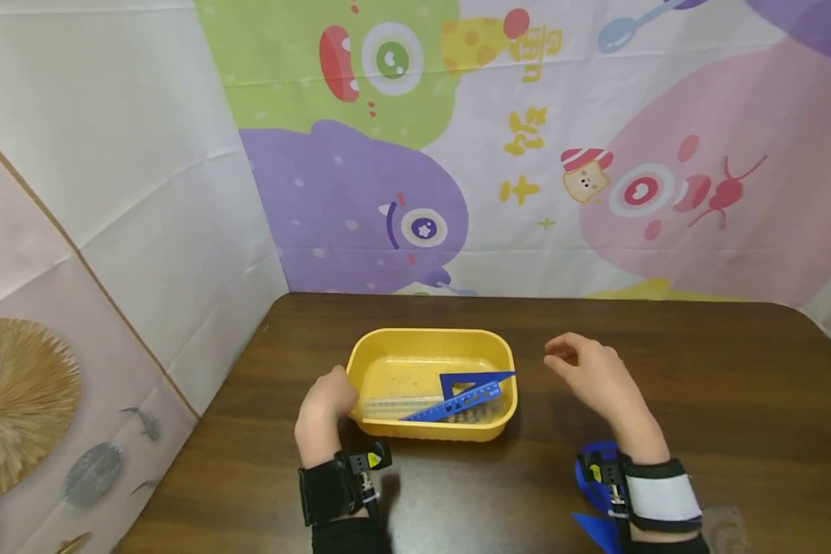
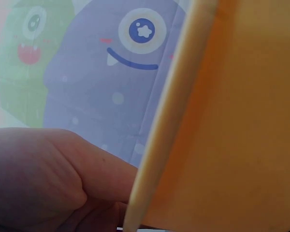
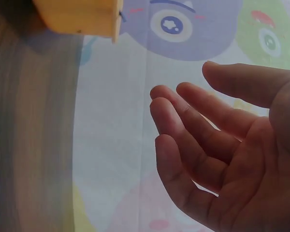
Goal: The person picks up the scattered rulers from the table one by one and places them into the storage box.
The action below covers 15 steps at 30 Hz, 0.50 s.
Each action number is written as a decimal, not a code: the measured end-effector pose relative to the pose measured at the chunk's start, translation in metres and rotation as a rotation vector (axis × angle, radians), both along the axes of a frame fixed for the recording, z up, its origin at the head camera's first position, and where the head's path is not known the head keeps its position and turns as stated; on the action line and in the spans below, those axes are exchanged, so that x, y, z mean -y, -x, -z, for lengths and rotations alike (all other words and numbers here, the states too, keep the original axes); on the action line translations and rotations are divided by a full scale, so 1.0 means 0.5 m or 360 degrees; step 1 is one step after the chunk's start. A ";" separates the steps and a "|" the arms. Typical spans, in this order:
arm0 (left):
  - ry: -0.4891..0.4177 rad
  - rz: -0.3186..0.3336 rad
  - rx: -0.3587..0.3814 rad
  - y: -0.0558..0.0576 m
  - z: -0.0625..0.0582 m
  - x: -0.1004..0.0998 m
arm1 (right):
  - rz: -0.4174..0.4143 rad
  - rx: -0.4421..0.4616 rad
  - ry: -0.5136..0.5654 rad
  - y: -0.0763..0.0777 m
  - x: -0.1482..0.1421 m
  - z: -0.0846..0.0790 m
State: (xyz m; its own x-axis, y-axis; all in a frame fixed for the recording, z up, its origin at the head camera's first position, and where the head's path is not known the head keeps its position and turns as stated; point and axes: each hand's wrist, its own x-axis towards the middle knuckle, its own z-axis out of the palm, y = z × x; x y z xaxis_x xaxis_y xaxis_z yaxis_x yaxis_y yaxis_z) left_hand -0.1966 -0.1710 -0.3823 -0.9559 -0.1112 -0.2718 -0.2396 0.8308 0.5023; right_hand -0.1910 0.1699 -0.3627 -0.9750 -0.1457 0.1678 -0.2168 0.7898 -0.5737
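Observation:
A yellow plastic basket (image 1: 429,432) sits on the table, its left end gripped at the rim by my left hand (image 1: 327,404). In the left wrist view the thumb (image 2: 106,176) meets the basket wall (image 2: 232,121); the other fingers are mostly hidden. Inside lie a blue straight ruler (image 1: 450,406), a blue set square (image 1: 447,382) whose tip reaches the right rim, and a clear ruler (image 1: 398,408). Right of the basket, apart from it, my right hand (image 1: 595,377) hovers with nothing in it. Its fingers (image 3: 166,118) are loosely bent in the right wrist view.
Beneath the right wrist, partly hidden, lie a curved blue piece (image 1: 585,485) and a pointed blue piece (image 1: 595,529). A clear plastic piece (image 1: 727,529) lies beside the right sleeve. The brown wooden table (image 1: 755,400) meets a cartoon-printed cloth (image 1: 526,261) at the back.

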 end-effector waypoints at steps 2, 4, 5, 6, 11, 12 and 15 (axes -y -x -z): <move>-0.0007 0.0007 -0.0008 0.001 0.000 -0.001 | 0.0012 -0.0004 -0.0034 -0.002 -0.006 0.004; 0.0009 0.0015 -0.0015 0.002 0.000 0.000 | 0.0022 0.0006 -0.0079 -0.004 -0.012 0.010; 0.0014 0.0009 -0.0015 0.001 0.000 0.002 | 0.0022 0.0013 -0.0100 -0.005 -0.014 0.013; 0.0022 0.0002 -0.0016 0.000 0.000 0.004 | 0.0020 0.0025 -0.0122 -0.005 -0.015 0.018; 0.0031 -0.0002 -0.0024 -0.004 0.001 0.003 | 0.0033 0.0093 -0.0232 -0.016 -0.034 0.039; 0.0025 -0.0001 -0.0026 -0.004 0.001 0.003 | 0.0036 0.0100 -0.0250 -0.019 -0.038 0.042; 0.0017 -0.0004 -0.0029 -0.002 -0.001 0.001 | 0.0030 0.0111 -0.0286 -0.026 -0.051 0.052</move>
State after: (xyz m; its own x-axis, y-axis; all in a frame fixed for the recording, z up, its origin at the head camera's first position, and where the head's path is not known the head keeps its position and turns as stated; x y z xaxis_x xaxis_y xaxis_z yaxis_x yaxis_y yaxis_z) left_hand -0.1956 -0.1715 -0.3821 -0.9604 -0.1165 -0.2531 -0.2325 0.8357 0.4976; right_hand -0.1778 0.1955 -0.3888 -0.9862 -0.1490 0.0724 -0.1656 0.8845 -0.4361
